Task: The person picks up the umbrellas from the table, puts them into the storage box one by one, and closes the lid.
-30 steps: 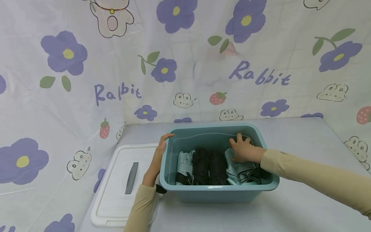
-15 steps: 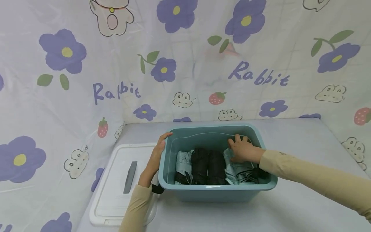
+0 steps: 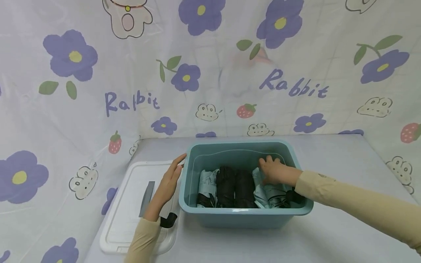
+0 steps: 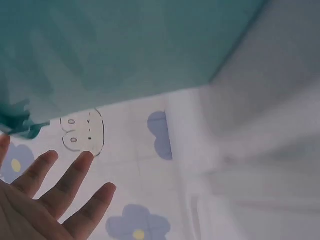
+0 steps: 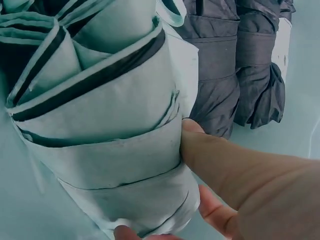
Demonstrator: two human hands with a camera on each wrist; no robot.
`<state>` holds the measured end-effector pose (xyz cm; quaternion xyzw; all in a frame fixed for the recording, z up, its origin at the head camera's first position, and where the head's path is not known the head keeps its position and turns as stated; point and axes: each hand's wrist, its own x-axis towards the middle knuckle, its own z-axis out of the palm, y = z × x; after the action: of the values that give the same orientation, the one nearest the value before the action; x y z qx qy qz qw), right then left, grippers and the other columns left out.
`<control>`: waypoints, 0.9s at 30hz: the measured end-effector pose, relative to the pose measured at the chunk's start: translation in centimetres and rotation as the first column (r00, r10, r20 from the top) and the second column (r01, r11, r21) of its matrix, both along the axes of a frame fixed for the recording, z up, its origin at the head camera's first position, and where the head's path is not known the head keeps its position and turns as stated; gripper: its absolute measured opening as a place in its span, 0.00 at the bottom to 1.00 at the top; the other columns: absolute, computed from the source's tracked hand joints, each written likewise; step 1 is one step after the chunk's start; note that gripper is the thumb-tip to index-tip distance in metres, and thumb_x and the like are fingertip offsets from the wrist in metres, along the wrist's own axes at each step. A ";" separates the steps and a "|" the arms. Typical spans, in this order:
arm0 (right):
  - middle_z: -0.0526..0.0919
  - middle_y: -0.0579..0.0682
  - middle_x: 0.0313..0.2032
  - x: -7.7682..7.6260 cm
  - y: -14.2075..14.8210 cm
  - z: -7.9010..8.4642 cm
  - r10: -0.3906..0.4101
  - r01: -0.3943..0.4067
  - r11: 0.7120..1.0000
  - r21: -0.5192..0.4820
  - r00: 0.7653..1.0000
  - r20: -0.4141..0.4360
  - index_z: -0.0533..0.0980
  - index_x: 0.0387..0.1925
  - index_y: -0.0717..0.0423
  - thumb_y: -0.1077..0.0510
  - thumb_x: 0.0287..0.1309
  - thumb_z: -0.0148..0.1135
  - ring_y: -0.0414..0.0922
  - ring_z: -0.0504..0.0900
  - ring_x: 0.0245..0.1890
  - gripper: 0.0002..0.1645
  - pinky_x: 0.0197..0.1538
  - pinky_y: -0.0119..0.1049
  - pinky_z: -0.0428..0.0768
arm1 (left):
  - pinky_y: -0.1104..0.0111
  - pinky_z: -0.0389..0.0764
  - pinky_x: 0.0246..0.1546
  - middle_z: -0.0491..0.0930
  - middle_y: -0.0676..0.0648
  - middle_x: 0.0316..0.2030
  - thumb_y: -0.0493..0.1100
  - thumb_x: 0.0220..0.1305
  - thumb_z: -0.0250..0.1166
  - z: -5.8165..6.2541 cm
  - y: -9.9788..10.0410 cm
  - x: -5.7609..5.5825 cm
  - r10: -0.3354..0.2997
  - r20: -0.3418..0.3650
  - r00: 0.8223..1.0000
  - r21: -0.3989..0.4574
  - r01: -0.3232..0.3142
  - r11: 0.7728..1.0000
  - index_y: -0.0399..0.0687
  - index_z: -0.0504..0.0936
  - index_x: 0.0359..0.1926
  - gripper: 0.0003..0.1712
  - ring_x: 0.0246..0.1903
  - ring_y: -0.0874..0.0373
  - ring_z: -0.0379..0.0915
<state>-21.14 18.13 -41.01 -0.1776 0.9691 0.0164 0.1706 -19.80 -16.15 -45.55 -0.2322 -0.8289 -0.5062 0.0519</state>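
Note:
A blue-green storage bin stands on the table with several folded umbrellas inside. At its right end my right hand reaches in and grips a light blue folded umbrella, thumb along one side and fingertips round its end. To the left of that lie two black umbrellas side by side, then another light blue umbrella by the left wall. My left hand is just outside the bin's left side, fingers straight and spread; the left wrist view shows a gap between most fingers and the wall.
A white lid with a grey handle lies on the table left of the bin, partly under my left forearm. Behind the table hangs a white curtain printed with flowers and rabbits.
My left hand has come away from the bin's left rim, moving left and slightly toward me. My right hand stays at the light blue umbrella, a little lower in the bin.

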 end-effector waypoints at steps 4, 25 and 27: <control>0.68 0.67 0.41 0.1 0.1 0.3 0.016 -0.015 0.999 -0.032 1.000 0.016 0.65 0.42 0.62 0.52 0.50 0.69 0.55 0.68 0.33 0.27 0.39 0.47 0.70 | 0.42 0.62 0.57 0.57 0.40 0.67 0.40 0.73 0.42 -0.4 -1.6 0.7 0.051 -0.016 0.999 -0.054 -0.051 0.997 0.46 0.57 0.69 0.25 0.61 0.37 0.62; 0.70 0.67 0.48 -0.2 1.6 4.5 0.115 -0.115 0.993 -0.005 0.993 0.030 0.70 0.51 0.60 0.58 0.44 0.72 0.63 0.71 0.45 0.32 0.44 0.52 0.74 | 0.44 0.60 0.59 0.59 0.31 0.64 0.50 0.65 0.58 -4.4 -11.8 2.6 0.300 0.128 0.945 -0.470 -0.208 0.858 0.36 0.61 0.65 0.34 0.63 0.35 0.54; 0.70 0.66 0.49 -0.3 2.1 5.1 0.163 -0.161 0.986 -0.044 0.985 0.048 0.69 0.53 0.61 0.56 0.46 0.71 0.64 0.70 0.46 0.33 0.46 0.53 0.73 | 0.44 0.61 0.58 0.60 0.29 0.63 0.49 0.64 0.59 -4.6 -12.0 2.7 0.318 0.143 0.937 -0.492 -0.211 0.844 0.33 0.60 0.65 0.35 0.62 0.33 0.55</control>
<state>-21.39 20.21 -35.86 -0.2595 0.9469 0.0061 0.1899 -17.13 -28.20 -50.17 -0.0635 -0.9512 -0.3007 -0.0279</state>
